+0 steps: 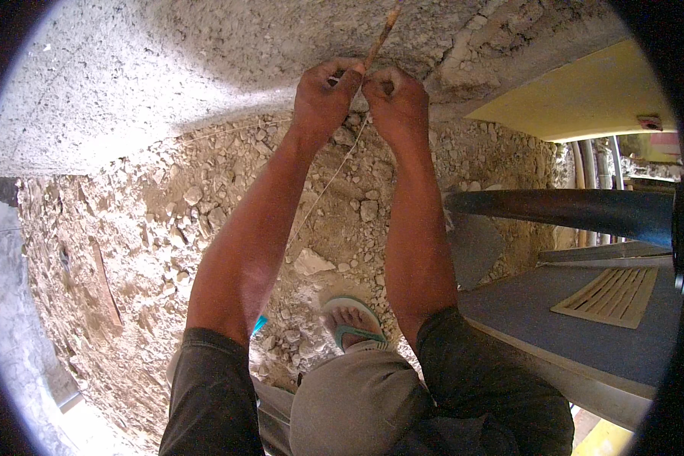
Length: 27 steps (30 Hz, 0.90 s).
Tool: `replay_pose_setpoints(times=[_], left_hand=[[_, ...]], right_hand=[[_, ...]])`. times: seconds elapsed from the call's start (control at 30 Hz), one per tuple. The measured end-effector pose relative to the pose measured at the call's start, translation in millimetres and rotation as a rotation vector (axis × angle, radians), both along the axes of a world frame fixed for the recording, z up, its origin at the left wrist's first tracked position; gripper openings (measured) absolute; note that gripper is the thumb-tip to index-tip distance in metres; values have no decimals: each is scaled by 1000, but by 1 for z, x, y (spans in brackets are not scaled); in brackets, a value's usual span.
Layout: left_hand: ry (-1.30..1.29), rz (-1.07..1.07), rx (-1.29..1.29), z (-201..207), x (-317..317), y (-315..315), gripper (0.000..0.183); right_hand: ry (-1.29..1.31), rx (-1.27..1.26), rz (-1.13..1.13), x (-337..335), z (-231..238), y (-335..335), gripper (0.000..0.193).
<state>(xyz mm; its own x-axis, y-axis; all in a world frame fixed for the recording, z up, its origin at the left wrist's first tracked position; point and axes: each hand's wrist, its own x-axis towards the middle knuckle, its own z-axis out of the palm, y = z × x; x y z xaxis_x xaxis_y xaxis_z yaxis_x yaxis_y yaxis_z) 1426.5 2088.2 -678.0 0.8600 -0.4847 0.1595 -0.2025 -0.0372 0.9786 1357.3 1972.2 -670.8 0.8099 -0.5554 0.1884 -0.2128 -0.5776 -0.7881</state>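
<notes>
Left hand pinching a rust-brown rod, right hand gripping thin string close beside, rubble below

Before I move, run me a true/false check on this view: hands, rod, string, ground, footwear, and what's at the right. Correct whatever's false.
1. The left hand and right hand are close together at the lower end of the thin rod. True.
2. The sandal is bright red. False: it is greenish, with a teal strap.
3. A pale string slants down from the hands between the forearms. True.
4. The ground below the hands is smooth tile. False: it is dirt and loose stones.
5. The dark bar lies left of both forearms. False: it is to the right of them.
</notes>
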Motion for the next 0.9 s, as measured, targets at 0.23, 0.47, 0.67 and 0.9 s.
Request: replay_pose_setpoints(times=[0.23, 0.47, 0.67, 0.9], left_hand=[[-241, 63, 4, -11, 5, 1, 19], [-277, 94, 63, -8, 3, 1, 20], [-422, 133, 62, -9, 8, -2, 22], [-358, 172, 190, -8, 10, -8, 24]], right_hand=[[-15, -114, -7, -2, 8, 6, 24], [4, -155, 2, -3, 14, 3, 25], [-17, -124, 11, -3, 9, 4, 21], [-37, -75, 11, -1, 3, 5, 17]])
